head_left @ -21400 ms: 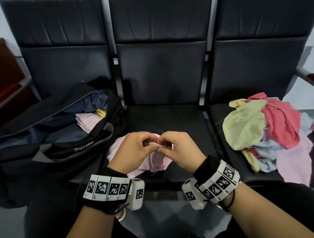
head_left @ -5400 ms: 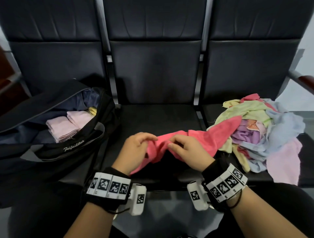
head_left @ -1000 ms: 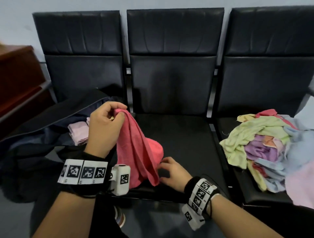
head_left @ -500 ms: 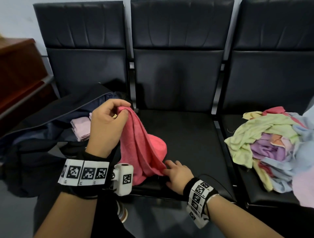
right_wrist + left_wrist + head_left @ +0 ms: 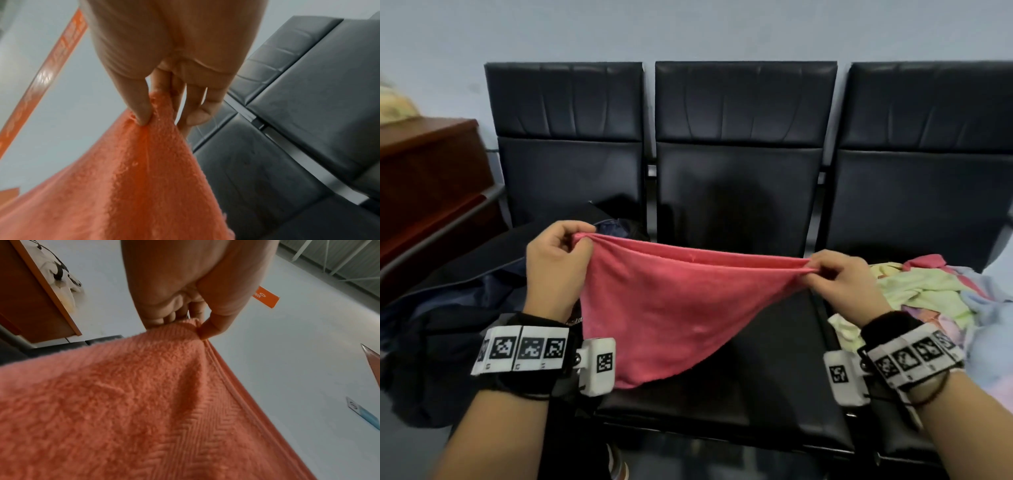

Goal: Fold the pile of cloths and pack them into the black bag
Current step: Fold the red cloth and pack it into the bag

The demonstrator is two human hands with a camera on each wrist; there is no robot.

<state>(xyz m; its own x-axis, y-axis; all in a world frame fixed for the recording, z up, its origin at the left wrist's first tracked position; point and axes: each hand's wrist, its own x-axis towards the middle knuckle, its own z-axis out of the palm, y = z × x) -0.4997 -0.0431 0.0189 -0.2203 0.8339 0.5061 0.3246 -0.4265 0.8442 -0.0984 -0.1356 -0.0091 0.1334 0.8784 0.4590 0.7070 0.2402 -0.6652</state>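
Pink terry cloth [image 5: 671, 308] hangs stretched between our hands across the middle of the head view, sagging to a blunt point just above the middle seat [image 5: 774, 359]. Our left hand [image 5: 554, 260] pinches one top corner between thumb and curled fingers; our right hand [image 5: 842, 277] pinches the opposite corner the same way, and the wrist views show each thumb pressed into the pile of the fabric. We hold it up and apart so the top edge pulls taut and the cloth falls flat, which, we judge, readies it for a first fold.

Up close the cloth is a looped towel weave with a herringbone band and a stitched hem along the edge. It drapes softly and should crease easily.

At the right edge of the frame, the pile of cloths [image 5: 928, 294] lies crumpled on the right seat, pale green, blue, lilac and pink, just behind our right wrist. At centre left the black bag [image 5: 465, 291] slumps open on the left seat, its dark lining showing; what it holds is hidden behind our left hand. A brown wooden cabinet [image 5: 424, 171] stands at the left edge.
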